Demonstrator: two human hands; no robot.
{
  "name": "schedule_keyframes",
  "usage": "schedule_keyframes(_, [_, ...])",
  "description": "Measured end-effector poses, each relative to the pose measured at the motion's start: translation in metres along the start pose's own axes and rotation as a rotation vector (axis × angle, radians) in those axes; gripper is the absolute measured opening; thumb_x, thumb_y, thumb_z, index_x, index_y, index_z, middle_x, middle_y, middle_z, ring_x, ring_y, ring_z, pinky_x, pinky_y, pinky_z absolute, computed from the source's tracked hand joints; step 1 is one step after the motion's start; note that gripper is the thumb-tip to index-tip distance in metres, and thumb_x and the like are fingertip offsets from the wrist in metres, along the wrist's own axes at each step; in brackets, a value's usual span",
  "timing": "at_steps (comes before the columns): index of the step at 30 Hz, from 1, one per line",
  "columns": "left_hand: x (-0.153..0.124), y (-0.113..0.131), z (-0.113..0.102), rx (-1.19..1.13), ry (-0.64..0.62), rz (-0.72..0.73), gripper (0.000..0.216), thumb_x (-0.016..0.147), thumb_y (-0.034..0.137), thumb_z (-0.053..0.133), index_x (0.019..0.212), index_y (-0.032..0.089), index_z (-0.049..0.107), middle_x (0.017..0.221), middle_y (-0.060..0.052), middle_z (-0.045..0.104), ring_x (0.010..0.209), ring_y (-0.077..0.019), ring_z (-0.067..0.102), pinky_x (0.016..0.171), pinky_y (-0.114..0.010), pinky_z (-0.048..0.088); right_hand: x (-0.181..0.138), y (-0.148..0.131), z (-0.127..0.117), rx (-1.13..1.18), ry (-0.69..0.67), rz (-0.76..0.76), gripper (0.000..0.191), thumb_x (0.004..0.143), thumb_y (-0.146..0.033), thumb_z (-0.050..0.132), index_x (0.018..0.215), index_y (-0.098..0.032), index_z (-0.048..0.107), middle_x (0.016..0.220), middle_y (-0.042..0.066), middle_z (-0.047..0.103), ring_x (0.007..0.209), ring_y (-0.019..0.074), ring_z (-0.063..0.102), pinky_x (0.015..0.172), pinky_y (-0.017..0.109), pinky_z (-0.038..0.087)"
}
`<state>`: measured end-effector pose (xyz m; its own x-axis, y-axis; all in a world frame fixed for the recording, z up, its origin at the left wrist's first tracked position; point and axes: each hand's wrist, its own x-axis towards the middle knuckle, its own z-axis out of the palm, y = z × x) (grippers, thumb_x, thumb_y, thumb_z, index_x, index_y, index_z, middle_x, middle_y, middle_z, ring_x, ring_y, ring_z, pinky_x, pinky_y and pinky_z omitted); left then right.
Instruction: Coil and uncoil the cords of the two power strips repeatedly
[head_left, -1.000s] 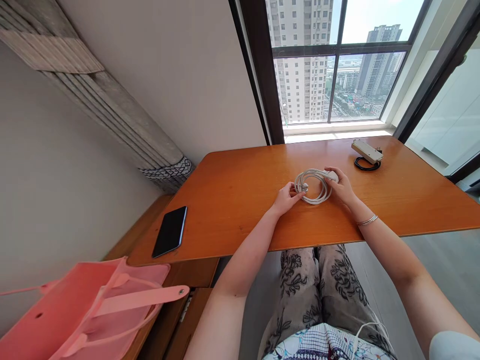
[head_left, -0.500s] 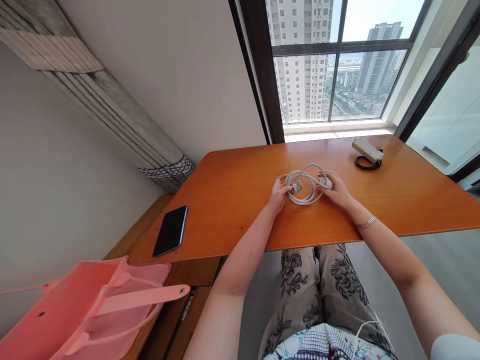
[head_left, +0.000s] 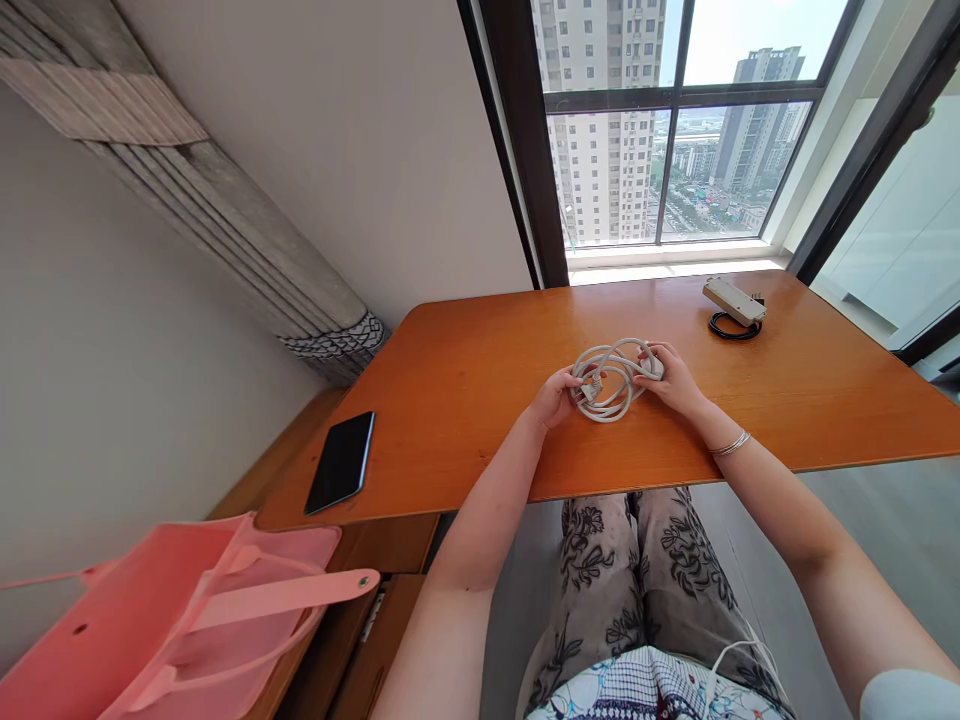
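A coiled white cable [head_left: 616, 378] with a plug at one end is held just above the orange wooden table [head_left: 465, 400]. My left hand [head_left: 556, 397] pinches the plug end at the coil's left side. My right hand [head_left: 671, 380] grips the coil's right side, fingers curled round the loops. Both hands are closed on the cable near the middle of the table.
A white power strip [head_left: 733, 299] lies on a black coiled cord [head_left: 726, 327] at the table's far right. A black phone [head_left: 341, 461] lies near the front left corner. A pink bag [head_left: 172, 620] sits lower left. A window stands behind the table.
The cable coil has been lifted and drawn in, its loops bunched tighter. My left hand has shifted left and taken the plug end; my right hand has moved slightly left with the coil.
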<state>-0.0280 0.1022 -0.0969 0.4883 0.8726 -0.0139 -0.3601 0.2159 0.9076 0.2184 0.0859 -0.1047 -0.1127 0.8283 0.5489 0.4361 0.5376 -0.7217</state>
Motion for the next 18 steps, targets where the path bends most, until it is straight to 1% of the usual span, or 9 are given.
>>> schedule_keyframes(2, [-0.001,0.000,0.001,0.005,-0.001,-0.022,0.031,0.059,0.025,0.065,0.088,0.015,0.069,0.069,-0.004,0.066,0.051,-0.0104,0.051,0.045,-0.024,0.038,0.000,0.001,0.001,-0.006,0.004,-0.004,0.045,0.072,-0.059,0.077,0.098,-0.024,0.063,0.115,0.010,0.061,0.117,0.0292,0.056,0.106,0.049,0.043])
schedule_keyframes(5, [-0.001,-0.001,0.002,-0.012,0.012,0.000,0.030,0.064,0.029,0.070,0.090,0.016,0.070,0.054,0.002,0.053,0.048,-0.0102,0.048,0.050,-0.025,0.044,0.000,0.004,0.001,-0.015,-0.005,-0.012,0.049,0.070,-0.060,0.079,0.100,-0.024,0.063,0.118,0.011,0.061,0.122,0.0303,0.054,0.108,0.051,0.041])
schedule_keyframes(7, [-0.001,-0.002,0.002,-0.047,0.018,0.036,0.030,0.067,0.032,0.072,0.092,0.016,0.070,0.050,0.005,0.045,0.047,-0.0090,0.044,0.054,-0.026,0.047,-0.001,0.004,0.000,-0.021,-0.036,-0.028,0.056,0.067,-0.061,0.081,0.105,-0.024,0.062,0.121,0.012,0.059,0.126,0.0316,0.052,0.110,0.052,0.039])
schedule_keyframes(11, [0.001,-0.003,-0.002,-0.121,0.030,0.072,0.034,0.069,0.035,0.074,0.097,0.016,0.067,0.055,0.007,0.042,0.049,-0.0072,0.042,0.060,-0.027,0.049,-0.003,0.005,-0.004,-0.053,-0.141,-0.069,0.082,0.055,-0.060,0.088,0.121,-0.022,0.059,0.135,0.016,0.052,0.136,0.0350,0.044,0.116,0.055,0.034])
schedule_keyframes(13, [0.002,-0.003,-0.004,-0.139,0.056,0.091,0.035,0.067,0.032,0.075,0.098,0.017,0.065,0.060,0.006,0.045,0.052,-0.0069,0.044,0.066,-0.028,0.051,-0.004,0.005,-0.007,-0.074,-0.197,-0.082,0.090,0.053,-0.056,0.090,0.130,-0.024,0.055,0.141,0.015,0.047,0.140,0.0353,0.039,0.118,0.056,0.032])
schedule_keyframes(15, [0.002,-0.001,-0.005,-0.143,0.096,0.116,0.039,0.063,0.026,0.076,0.099,0.018,0.063,0.067,0.006,0.050,0.055,-0.0064,0.047,0.070,-0.029,0.052,-0.004,0.006,-0.010,-0.095,-0.237,-0.095,0.087,0.060,-0.049,0.088,0.135,-0.025,0.052,0.144,0.014,0.045,0.142,0.0344,0.037,0.120,0.055,0.031])
schedule_keyframes(18, [0.002,0.001,-0.004,-0.133,0.144,0.165,0.045,0.059,0.023,0.079,0.099,0.019,0.060,0.077,0.005,0.056,0.059,-0.0052,0.049,0.070,-0.027,0.052,-0.004,0.008,-0.011,-0.146,-0.232,-0.124,0.067,0.072,-0.032,0.077,0.135,-0.025,0.053,0.142,0.013,0.047,0.139,0.0327,0.042,0.118,0.055,0.033])
